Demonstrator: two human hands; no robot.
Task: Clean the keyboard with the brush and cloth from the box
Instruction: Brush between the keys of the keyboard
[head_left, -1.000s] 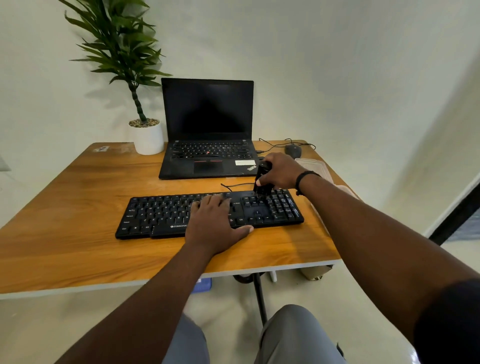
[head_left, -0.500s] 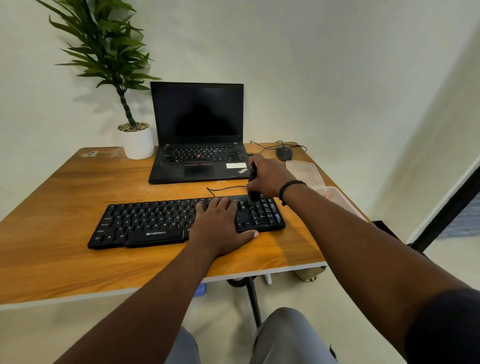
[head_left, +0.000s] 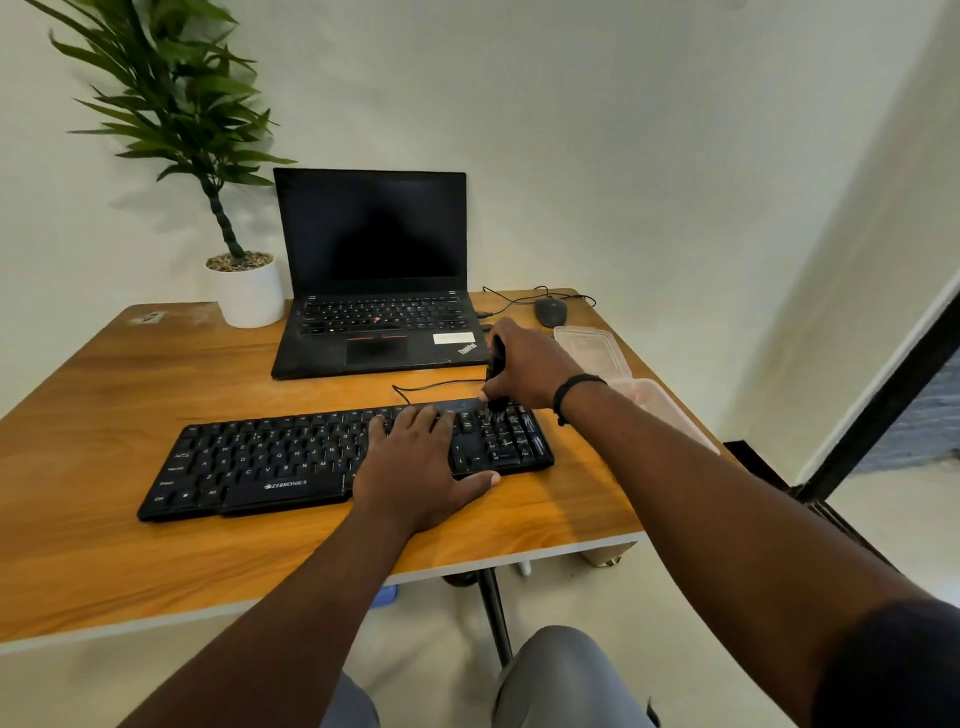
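Your right hand (head_left: 524, 366) keeps its grip clamped on the brush (head_left: 496, 382), bristles now down on the upper number-pad keys, a touch nearer the edge than before. Your left hand (head_left: 415, 467) still lies flat, fingers straight, steadying the keyboard (head_left: 260, 462) on the counter (head_left: 104, 415). Brushing is underway; I can't see the cloth.

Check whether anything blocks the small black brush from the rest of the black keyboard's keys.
Yes. The right hand grips the small black brush at the number pad end of the black keyboard. The left hand lies flat on the keys just left of it, so a leftward sweep meets that hand first.
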